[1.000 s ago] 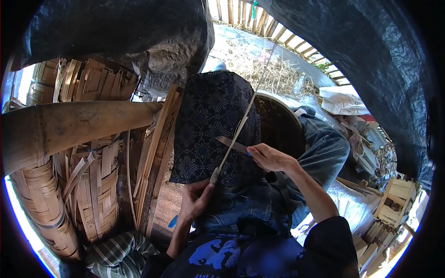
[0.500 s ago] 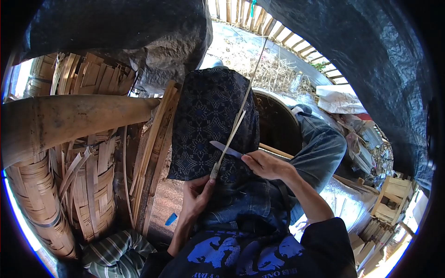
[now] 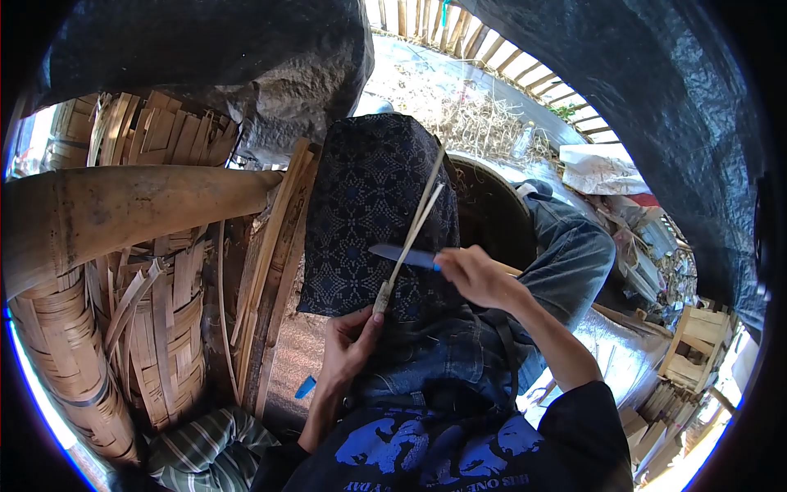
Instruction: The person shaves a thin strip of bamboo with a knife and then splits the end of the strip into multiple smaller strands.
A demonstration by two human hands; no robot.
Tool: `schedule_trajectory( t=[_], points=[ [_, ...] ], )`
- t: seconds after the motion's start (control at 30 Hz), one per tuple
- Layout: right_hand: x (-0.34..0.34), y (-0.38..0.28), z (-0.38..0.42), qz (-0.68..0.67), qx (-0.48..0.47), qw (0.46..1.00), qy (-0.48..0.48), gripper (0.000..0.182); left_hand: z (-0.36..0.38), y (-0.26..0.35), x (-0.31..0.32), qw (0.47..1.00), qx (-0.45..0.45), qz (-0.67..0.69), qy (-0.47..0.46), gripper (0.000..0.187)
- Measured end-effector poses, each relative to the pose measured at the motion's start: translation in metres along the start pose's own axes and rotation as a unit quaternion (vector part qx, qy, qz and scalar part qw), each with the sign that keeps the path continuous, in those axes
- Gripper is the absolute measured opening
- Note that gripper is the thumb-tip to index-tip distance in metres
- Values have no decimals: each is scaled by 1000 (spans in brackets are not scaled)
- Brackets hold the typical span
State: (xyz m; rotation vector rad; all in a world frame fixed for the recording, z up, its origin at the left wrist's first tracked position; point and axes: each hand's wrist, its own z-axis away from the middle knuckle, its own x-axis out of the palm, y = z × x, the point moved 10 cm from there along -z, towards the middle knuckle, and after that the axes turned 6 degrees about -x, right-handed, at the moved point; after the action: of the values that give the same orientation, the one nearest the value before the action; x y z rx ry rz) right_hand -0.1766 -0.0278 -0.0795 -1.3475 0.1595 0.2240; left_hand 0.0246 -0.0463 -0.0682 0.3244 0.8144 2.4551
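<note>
My left hand [image 3: 351, 338] is closed, with thumb and fingers pinching the pale near end of a thin bamboo strip [image 3: 407, 243]. The strip stands out from my hand over the patterned dark cloth [image 3: 352, 189] on my lap. Its far part parts into two lengths, one longer than the other. In my right hand [image 3: 477, 277] is a knife [image 3: 402, 256], with a blue patch showing by the fingers. Pointing left, the blade crosses the strip a short way above my left hand; whether it touches cannot be made out.
A thick bamboo pole [image 3: 139, 201] crosses at the left, above woven bamboo baskets [image 3: 74, 361]. Upright wooden slats [image 3: 275, 271] stand beside my lap. A dark round tub [image 3: 492, 213] is beyond my right knee. Black plastic sheeting [image 3: 623, 74] hangs overhead.
My right hand has shifted slightly right with the knife. The longer length, which reached up over the straw, now appears to end near the cloth's edge. My left hand stays almost in place.
</note>
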Motion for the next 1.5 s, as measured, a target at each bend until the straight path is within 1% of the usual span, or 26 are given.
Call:
schedule_trajectory(
  t=[0.03, 0.07, 0.1, 0.17, 0.2, 0.23, 0.3, 0.33, 0.4, 0.43, 0.5, 0.53, 0.7, 0.8, 0.87, 0.9, 0.97, 1.0, 1.1, 1.17, 1.2, 1.23, 1.27, 1.3, 1.37, 1.5],
  points=[
    [-21, -10, -2, 58, -58, 993, 81, 39, 0, -1, -1, 1000, -2, 1, 0, 22],
    [-31, 11, -6, 43, 37, 995, 78, 33, 0, -2, -1, 1000, -1, -2, -8, 22],
    [-34, 13, -7, 42, 39, 995, 78, 33, 0, -3, 1, 1000, -1, -6, -18, 22],
    [-22, 20, -9, -44, 64, 997, 21, 34, -3, -3, 0, 1000, 2, -11, -17, 22],
    [0, 24, -3, -73, 106, 990, -51, 37, -4, -3, 0, 1000, 6, -13, -18, 22],
    [17, 21, 4, -95, 189, 972, -104, 41, -5, -2, 1, 1000, 6, -11, -19, 22],
    [44, 25, 18, -256, 229, 927, -151, 45, -6, -1, 0, 1000, -3, -17, -18, 22],
    [45, 24, 18, -256, 230, 926, -155, 45, -6, 0, 0, 1000, -5, -15, -16, 22],
    [53, 21, 26, -332, 270, 891, -149, 45, -5, 4, 2, 999, 18, -37, -18, 21],
    [52, 21, 27, -336, 272, 890, -146, 45, -5, 3, 3, 999, 15, -39, -21, 21],
    [56, 25, 34, -370, 322, 855, -171, 44, -3, 4, 4, 999, 30, -45, -1, 23],
    [58, 31, 38, -369, 334, 850, -172, 43, -3, 3, 6, 999, 29, -44, -3, 23],
    [67, 33, 44, -369, 321, 851, -193, 44, -2, -3, 10, 999, -6, -33, -6, 22],
    [69, 29, 45, -328, 315, 863, -220, 44, -2, 0, 11, 998, 26, -56, -9, 21],
    [65, 26, 44, -294, 315, 875, -220, 44, 0, 3, 12, 999, 14, -45, -10, 21],
    [65, 26, 46, -293, 316, 876, -218, 44, 0, 2, 13, 999, 2, -32, -11, 21],
    [74, 26, 51, -346, 324, 854, -215, 42, 1, -1, 15, 999, 12, -38, -2, 20],
    [74, 27, 51, -344, 323, 855, -216, 42, 0, -1, 14, 999, 24, -46, 6, 20],
    [73, 25, 51, -333, 308, 867, -208, 43, -1, -7, 14, 1000, 3, -27, -4, 20],
    [53, 18, 37, -177, 237, 942, -158, 46, -4, -8, 14, 1000, 6, -27, -5, 20],
    [53, 22, 36, -177, 235, 943, -156, 46, -5, -6, 13, 1000, 12, -25, -2, 20],
    [41, 14, 23, -65, 121, 983, -125, 42, -5, -5, 13, 1000, 15, -24, -1, 20],
    [32, -3, 16, 46, 5, 995, -91, 38, -5, -4, 13, 1000, 21, -18, 4, 20],
    [33, -4, 17, 46, 3, 995, -92, 38, -4, -2, 12, 1000, 27, -13, 9, 20],
    [23, -29, 16, 180, -114, 977, -32, 30, -5, -6, 10, 1000, 17, -9, 12, 20],
    [28, -26, 12, 206, -105, 971, -60, 27, -6, -6, 11, 1000, 12, 13, 21, 20]
  ],
)
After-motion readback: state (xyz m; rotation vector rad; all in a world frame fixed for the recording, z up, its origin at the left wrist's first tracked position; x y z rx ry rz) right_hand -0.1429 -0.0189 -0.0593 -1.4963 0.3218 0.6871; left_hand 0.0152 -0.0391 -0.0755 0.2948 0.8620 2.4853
